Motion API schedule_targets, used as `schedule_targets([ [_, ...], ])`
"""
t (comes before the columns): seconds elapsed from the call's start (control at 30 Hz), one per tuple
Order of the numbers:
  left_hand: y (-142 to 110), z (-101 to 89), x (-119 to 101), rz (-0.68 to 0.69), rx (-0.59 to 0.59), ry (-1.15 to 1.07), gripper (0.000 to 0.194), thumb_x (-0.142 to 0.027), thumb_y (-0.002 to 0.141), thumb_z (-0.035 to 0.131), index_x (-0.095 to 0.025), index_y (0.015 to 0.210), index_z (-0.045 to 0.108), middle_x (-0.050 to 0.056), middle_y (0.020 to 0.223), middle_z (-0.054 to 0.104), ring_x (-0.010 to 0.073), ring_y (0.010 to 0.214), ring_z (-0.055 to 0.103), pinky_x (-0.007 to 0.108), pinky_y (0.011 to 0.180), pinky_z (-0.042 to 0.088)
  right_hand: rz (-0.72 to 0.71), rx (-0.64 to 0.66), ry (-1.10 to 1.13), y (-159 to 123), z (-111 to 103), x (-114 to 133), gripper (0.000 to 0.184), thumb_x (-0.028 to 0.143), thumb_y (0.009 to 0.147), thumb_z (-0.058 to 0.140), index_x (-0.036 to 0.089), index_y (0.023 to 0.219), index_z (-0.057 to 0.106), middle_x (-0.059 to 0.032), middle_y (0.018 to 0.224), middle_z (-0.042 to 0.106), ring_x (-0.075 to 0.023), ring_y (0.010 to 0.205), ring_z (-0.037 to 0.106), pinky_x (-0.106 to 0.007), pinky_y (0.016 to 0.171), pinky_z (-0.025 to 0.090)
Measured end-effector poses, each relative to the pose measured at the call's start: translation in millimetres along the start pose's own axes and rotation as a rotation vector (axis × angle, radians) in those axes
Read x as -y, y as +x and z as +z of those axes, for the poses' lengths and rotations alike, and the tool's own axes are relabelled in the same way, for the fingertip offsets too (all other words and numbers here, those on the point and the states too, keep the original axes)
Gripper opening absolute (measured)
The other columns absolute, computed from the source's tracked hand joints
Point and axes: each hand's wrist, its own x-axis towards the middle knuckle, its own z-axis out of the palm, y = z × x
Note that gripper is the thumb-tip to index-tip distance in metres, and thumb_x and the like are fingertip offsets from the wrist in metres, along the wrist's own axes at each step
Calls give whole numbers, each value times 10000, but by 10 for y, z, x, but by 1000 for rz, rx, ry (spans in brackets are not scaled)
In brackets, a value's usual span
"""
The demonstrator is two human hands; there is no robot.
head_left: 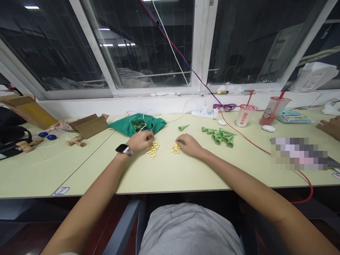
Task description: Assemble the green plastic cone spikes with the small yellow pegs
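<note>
My left hand, with a watch on its wrist, is closed at the left pile of small pale yellow pieces. Its fingers curl over the pile's far edge, and whatever they hold is hidden. A smaller pile of the same yellow pieces lies to the right, where the fingertips of my right hand are drawn together at its edge. What they pinch is too small to make out. Behind my left hand sits a crumpled green plastic bag, its mouth showing green contents.
One green cone lies beyond my right hand, with several more green cones to its right. A power strip, a red cable and two drink cups are farther off. Cardboard stands left. Another person's hand rests far right.
</note>
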Motion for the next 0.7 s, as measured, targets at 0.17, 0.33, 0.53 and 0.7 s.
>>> schedule_targets([
  [0.17,-1,40,-100,64,34,-71,276,-331,874,533,-208,1028,727,69,980,704,228,836,655,332,755,455,2,-39,9,-26,14,3,156,185,983,585,199,1028,734,-91,1048,729,-239,1055,632,-382,925,476],
  [0.33,-3,65,-177,91,89,-64,256,-351,891,534,-206,929,741,60,926,709,226,843,655,328,746,452,-45,4,-20,-66,-6,54,166,148,963,591,198,1016,741,-81,1028,725,-230,1048,634,-374,952,478],
  [0.53,-15,52,-191,91,81,-86,242,-347,897,534,-198,922,723,48,889,727,211,803,658,320,724,456,-55,27,-21,-82,-15,108,179,122,955,566,195,954,730,-78,997,723,-232,1035,624,-379,951,480],
  [0.7,-12,69,-198,116,52,-71,242,-352,906,534,-200,922,721,50,894,720,212,813,659,318,722,459,-67,-19,29,-102,-36,72,260,179,969,553,200,1185,695,-83,1109,726,-234,1076,643,-400,994,495],
])
